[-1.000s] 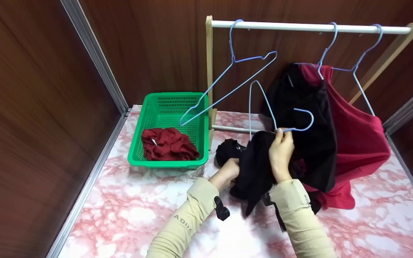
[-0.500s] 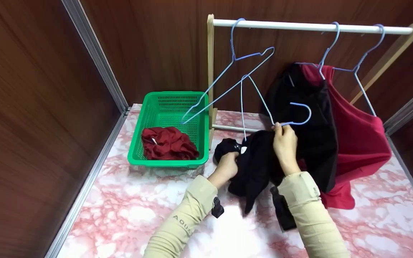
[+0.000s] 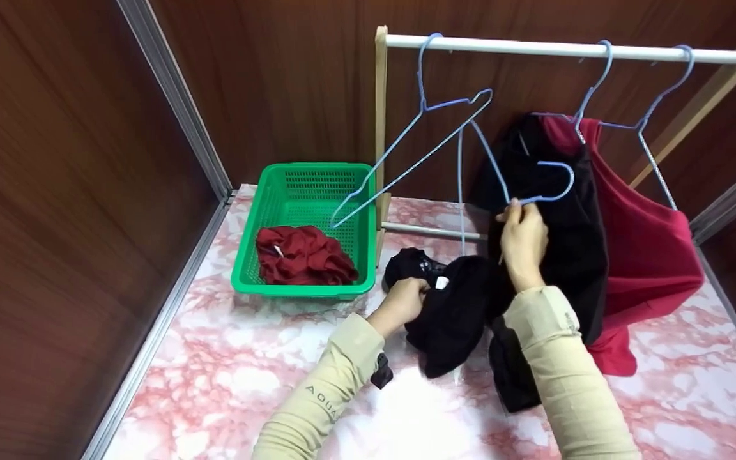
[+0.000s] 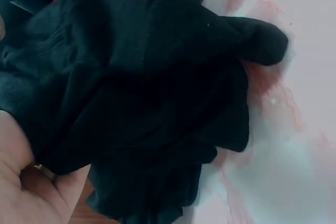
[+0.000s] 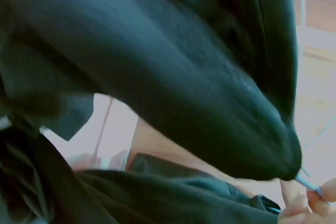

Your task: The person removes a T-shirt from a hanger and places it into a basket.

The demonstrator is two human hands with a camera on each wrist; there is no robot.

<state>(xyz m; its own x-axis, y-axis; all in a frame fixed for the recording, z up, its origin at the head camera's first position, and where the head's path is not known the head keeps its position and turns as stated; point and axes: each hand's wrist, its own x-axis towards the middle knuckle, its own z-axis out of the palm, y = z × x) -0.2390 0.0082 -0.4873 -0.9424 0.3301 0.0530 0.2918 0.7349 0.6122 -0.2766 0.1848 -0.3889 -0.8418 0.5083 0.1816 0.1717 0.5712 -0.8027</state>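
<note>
My right hand [image 3: 524, 246] grips a blue wire hanger [image 3: 490, 156] just below its hook, tilted in front of the rack. Part of a black garment [image 3: 454, 319] hangs over the hanger's near end. With my left hand [image 3: 406, 300] I pinch the garment's edge, near a small white label. The left wrist view shows thumb and finger holding the black cloth [image 4: 142, 66]. In the right wrist view, black fabric [image 5: 173, 87] fills most of the frame, and my fingers hold the blue wire [image 5: 307, 183] at lower right. The hanger's lower end is hidden by the cloth.
A green basket [image 3: 304, 292] at left holds crumpled dark red cloth [image 3: 307, 255]. On the rack's white rail [image 3: 502, 46] hang a bare blue hanger [image 3: 400, 137], a black garment [image 3: 563, 236] and a red garment [image 3: 649, 255]. Brown panels enclose the marbled floor [image 3: 227, 383].
My right hand has moved up and away with the hanger, raising its hook. The white label has come into view beside my left hand, which stays nearly in place.
</note>
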